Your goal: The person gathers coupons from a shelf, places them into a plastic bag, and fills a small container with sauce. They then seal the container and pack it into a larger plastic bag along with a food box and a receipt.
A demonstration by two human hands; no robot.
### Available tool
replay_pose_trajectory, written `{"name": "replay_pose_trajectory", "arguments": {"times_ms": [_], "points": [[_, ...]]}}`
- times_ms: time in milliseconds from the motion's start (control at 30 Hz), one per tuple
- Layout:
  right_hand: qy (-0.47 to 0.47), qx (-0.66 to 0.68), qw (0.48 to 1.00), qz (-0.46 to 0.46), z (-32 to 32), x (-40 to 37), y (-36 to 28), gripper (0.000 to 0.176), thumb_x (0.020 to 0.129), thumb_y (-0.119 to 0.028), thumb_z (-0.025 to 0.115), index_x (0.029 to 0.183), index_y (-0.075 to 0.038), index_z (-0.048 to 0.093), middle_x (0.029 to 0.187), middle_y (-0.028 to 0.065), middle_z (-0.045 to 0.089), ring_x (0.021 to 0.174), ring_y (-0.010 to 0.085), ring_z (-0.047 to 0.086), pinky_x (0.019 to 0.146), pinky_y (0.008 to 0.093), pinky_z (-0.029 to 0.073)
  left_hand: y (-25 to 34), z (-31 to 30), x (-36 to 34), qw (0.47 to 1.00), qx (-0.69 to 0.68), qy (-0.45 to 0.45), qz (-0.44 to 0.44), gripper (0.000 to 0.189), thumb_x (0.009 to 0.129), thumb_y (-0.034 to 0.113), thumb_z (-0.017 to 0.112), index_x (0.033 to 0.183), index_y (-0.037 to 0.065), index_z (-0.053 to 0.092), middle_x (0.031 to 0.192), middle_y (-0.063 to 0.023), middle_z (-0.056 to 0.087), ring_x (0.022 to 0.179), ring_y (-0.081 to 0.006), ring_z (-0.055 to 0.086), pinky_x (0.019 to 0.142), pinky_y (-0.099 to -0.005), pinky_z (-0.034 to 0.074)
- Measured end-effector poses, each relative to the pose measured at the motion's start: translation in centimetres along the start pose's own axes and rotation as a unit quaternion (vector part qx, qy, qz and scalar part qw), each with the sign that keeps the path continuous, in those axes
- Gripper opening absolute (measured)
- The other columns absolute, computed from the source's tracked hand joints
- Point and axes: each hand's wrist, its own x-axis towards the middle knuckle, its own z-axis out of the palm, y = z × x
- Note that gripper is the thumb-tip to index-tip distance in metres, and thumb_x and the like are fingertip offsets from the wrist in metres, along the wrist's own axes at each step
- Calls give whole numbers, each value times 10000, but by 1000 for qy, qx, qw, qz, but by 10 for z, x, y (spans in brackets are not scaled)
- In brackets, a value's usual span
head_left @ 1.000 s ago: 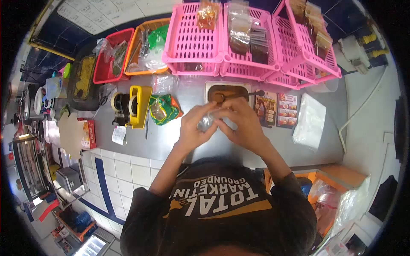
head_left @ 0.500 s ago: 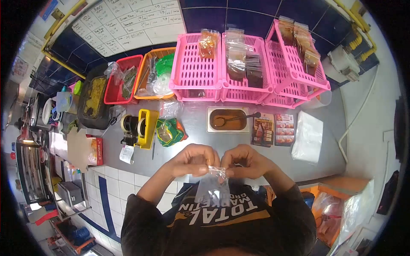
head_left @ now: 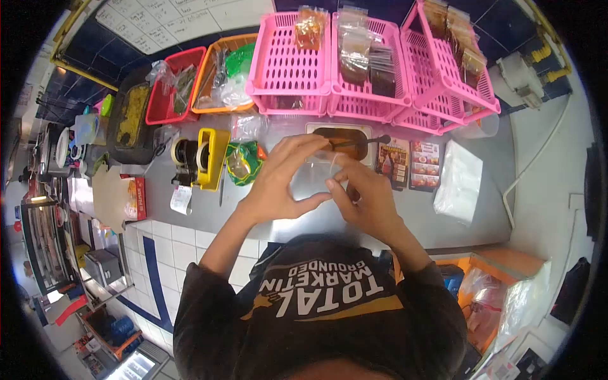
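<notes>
A small clear plastic bag (head_left: 322,170) is held up between my hands, just in front of the metal tray. My right hand (head_left: 366,197) has its fingers curled in and grips the bag's right side. On the other side, my left hand (head_left: 273,180) makes a wide C shape, thumb apart from the stretched fingers, whose tips lie at the bag's top edge. Behind the fingertips sits the metal tray (head_left: 311,128) of brown sauce, partly covered by my left fingers. A dark-handled ladle (head_left: 379,140) rests in it.
Pink baskets (head_left: 291,60) with filled sachets line the back of the steel counter (head_left: 411,218). A yellow tape dispenser (head_left: 206,158) and a green packet (head_left: 242,161) lie left. On the right are printed cards (head_left: 424,164) and a stack of clear bags (head_left: 458,180).
Both hands have moved forward from near my chest to the sauce tray, carrying the bag. My left hand has gone from a pinch to a wide spread. The view has tilted down.
</notes>
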Motion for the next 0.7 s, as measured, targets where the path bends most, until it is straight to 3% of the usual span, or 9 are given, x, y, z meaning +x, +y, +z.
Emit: {"name": "replay_pose_trajectory", "arguments": {"times_ms": [33, 200, 333, 467, 500, 567, 633, 700], "points": [[-11, -10, 1000, 26, 2, 0, -1, 160, 860, -143, 730, 841, -58, 595, 1155, 138, 682, 537, 227, 652, 487, 340, 510, -7, 9, -3, 999, 31, 13, 13, 678, 698, 171, 796, 1326, 46, 571, 1301, -135, 597, 1212, -325, 554, 985, -417, 439], [2, -64, 997, -47, 20, -10, 20, 166, 854, -163, 732, 859, -71, 594, 1113, 101, 685, 570, 262, 649, 497, 344, 510, -31, 31, -10, 999, 38, 6, 33, 584, 692, 143, 776, 1251, 53, 630, 1178, -137, 646, 1132, -337, 588, 1005, -459, 449], [-33, -63, 997, -37, 21, -14, 26, 138, 853, -135, 722, 915, -72, 615, 1059, 85, 682, 653, 240, 672, 544, 356, 520, -39, 37, -13, 999, 23, -11, 21, 528, 695, 144, 790, 1199, 54, 662, 1114, -134, 671, 1082, -331, 608, 990, -450, 455], [106, 18, 992, 70, 19, -22, 37, 195, 870, -107, 707, 1041, -56, 631, 979, 49, 663, 625, 148, 614, 545, 291, 486, -54, 47, -22, 998, 30, 45, -17, 472, 707, 189, 833, 1130, 42, 683, 1094, -105, 692, 1049, -311, 623, 937, -423, 466], [167, 5, 982, 91, 19, -26, 62, 220, 883, -108, 704, 1079, -40, 629, 948, 34, 652, 599, 111, 578, 538, 262, 466, -60, 49, -26, 997, 33, 62, -31, 456, 708, 187, 840, 1112, 42, 686, 1078, -99, 695, 1030, -301, 627, 917, -415, 473], [285, 107, 929, 212, 21, -27, 132, 225, 931, -173, 688, 1072, -11, 624, 865, 3, 612, 595, 70, 515, 541, 224, 428, -69, 51, -33, 994, 42, 84, -64, 434, 709, 177, 847, 1090, 41, 690, 1055, -90, 698, 991, -281, 630, 873, -394, 484], [289, 278, 837, 372, 10, -31, 183, 272, 963, -240, 664, 1068, 8, 625, 823, -9, 588, 630, 59, 512, 556, 227, 425, -76, 51, -40, 989, 58, 93, -102, 422, 710, 161, 847, 1083, 41, 691, 1038, -85, 701, 954, -260, 630, 824, -368, 490], [246, 287, 847, 374, 4, -23, 199, 284, 966, -266, 664, 1045, 6, 643, 799, -7, 593, 630, 65, 518, 555, 226, 425, -80, 54, -44, 986, 52, 110, -115, 403, 708, 155, 844, 1064, 39, 696, 1027, -104, 699, 962, -292, 631, 863, -389, 483]]}}
